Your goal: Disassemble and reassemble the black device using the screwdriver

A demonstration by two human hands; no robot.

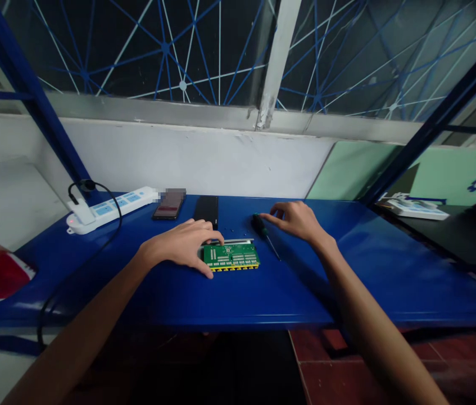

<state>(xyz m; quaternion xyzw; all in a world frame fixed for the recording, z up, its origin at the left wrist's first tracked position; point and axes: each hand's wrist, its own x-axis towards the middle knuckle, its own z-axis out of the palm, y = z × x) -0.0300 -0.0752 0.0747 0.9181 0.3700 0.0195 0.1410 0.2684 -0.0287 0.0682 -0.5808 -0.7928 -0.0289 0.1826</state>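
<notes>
A green circuit board with a yellow row of connectors along its near edge lies on the blue table. My left hand is closed on the board's left end, thumb at the near edge and fingers at the far edge. To the right of the board rests a screwdriver with a dark green and black handle, its shaft pointing toward me and to the right. My right hand is just right of that handle, one finger stretched toward it and the others curled. Whether the fingertip touches the handle, I cannot tell.
Several small screws lie behind the board. A black flat object and a phone are farther back. At the left stands a white power strip with a black cable. Blue metal posts rise on both sides.
</notes>
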